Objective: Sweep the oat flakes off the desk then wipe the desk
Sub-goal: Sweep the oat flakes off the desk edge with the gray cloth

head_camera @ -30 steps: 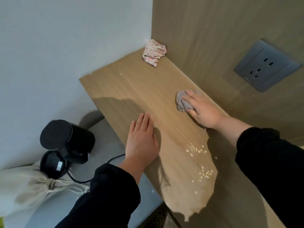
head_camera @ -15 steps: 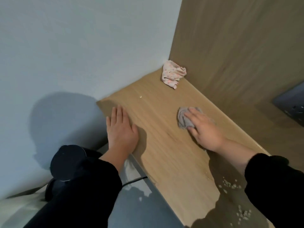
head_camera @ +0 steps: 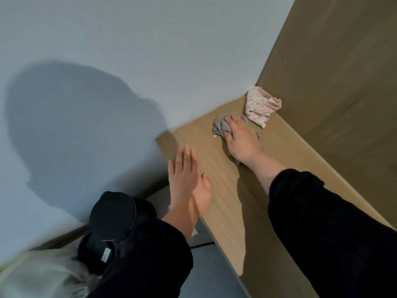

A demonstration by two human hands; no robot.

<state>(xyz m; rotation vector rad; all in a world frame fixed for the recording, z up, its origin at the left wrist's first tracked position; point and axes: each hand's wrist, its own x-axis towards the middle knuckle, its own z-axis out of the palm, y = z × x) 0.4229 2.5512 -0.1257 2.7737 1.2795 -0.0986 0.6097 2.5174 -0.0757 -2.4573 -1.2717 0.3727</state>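
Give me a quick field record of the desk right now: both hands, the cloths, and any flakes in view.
left hand: flat, fingers straight, at the front edge of the desk, holding nothing
right hand: grips the bunched grey cloth, pressing it on the desk near the far corner
pink patterned cloth: crumpled in the far corner, untouched by either hand
oat flake: one, beside the grey cloth; no others in view
below desk: black appliance, pale bag

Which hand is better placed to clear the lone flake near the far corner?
Right hand: it holds the grey cloth beside the oat flake. The left hand is open at the desk edge.
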